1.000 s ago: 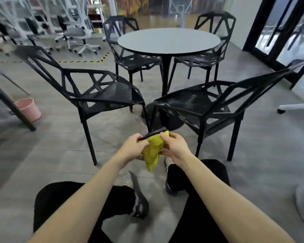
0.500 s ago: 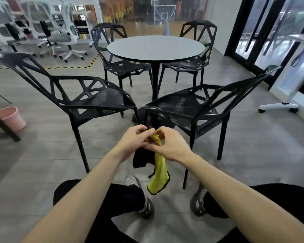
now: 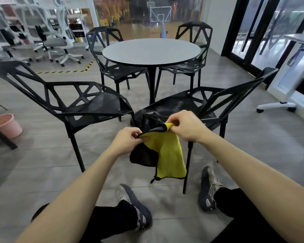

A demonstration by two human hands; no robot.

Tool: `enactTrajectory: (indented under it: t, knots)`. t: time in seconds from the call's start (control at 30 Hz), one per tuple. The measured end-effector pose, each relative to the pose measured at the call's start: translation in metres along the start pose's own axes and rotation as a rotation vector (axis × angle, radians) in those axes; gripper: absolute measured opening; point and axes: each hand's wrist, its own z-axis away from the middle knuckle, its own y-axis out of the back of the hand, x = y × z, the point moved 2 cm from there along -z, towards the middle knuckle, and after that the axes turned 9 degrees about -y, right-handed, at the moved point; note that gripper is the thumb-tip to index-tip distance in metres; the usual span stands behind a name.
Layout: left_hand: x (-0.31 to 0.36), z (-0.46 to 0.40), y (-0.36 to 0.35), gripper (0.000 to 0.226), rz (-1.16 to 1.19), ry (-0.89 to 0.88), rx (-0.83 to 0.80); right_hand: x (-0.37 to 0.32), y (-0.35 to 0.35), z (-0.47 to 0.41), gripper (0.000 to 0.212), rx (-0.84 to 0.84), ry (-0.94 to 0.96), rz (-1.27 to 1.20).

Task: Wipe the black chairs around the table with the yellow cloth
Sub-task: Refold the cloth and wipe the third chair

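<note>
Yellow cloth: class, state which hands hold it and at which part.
Both hands pinch the yellow cloth along its top edge: left hand at the left corner, right hand at the right corner; the rest hangs free.

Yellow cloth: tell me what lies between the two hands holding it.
In the head view, only the yellow cloth itself: its black-trimmed top edge spans from the left hand to the right hand, the rest hanging below.

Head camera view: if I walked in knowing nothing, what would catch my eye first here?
Most likely the yellow cloth, bright against everything else, hanging low in the middle with its top edge pinched by the left hand and the right hand. Behind it, four black chairs ring a round grey table; the nearest chair stands just beyond the hands. A pink bucket sits far left.
</note>
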Motion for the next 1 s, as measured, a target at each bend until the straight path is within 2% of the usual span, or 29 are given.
enactTrajectory:
  t: [0.07,0.13,0.27,0.33,0.47,0.6,0.67,0.77,0.9,1.0]
  knots:
    - [0.003,-0.002,0.018,0.025,0.113,-0.004,0.005,0.009,-0.001,-0.006,0.009,0.01,-0.05,-0.06]
    - [0.01,-0.004,0.032,0.02,0.168,-0.055,-0.015,0.015,-0.009,-0.011,0.019,-0.016,-0.106,-0.132]
    - [0.024,-0.007,0.048,0.034,0.2,-0.13,-0.051,0.012,-0.025,-0.015,0.033,-0.379,-0.118,-0.383]
    - [0.022,-0.007,0.056,0.033,0.206,-0.148,-0.052,0.007,-0.027,-0.017,0.036,-0.441,-0.086,-0.424]
    - [0.015,-0.007,0.074,0.016,0.153,-0.16,-0.064,-0.003,-0.023,-0.027,0.016,-0.329,-0.12,-0.627]
    - [0.002,-0.013,0.085,0.02,0.021,-0.125,-0.073,-0.01,-0.02,-0.041,0.008,-0.179,-0.131,-0.533]
    - [-0.003,-0.013,0.079,0.023,0.004,-0.126,-0.074,-0.015,-0.022,-0.047,0.021,-0.12,-0.152,-0.457]
    - [-0.002,-0.013,0.063,0.033,0.047,-0.163,-0.06,-0.02,-0.023,-0.053,0.057,-0.035,-0.127,-0.304]
    - [0.0,-0.018,0.05,0.049,0.101,-0.188,-0.018,-0.022,-0.017,-0.056,0.063,-0.116,-0.162,-0.329]
    - [-0.004,-0.019,0.044,0.039,0.114,-0.166,-0.071,-0.017,-0.018,-0.06,0.07,-0.161,-0.152,-0.409]
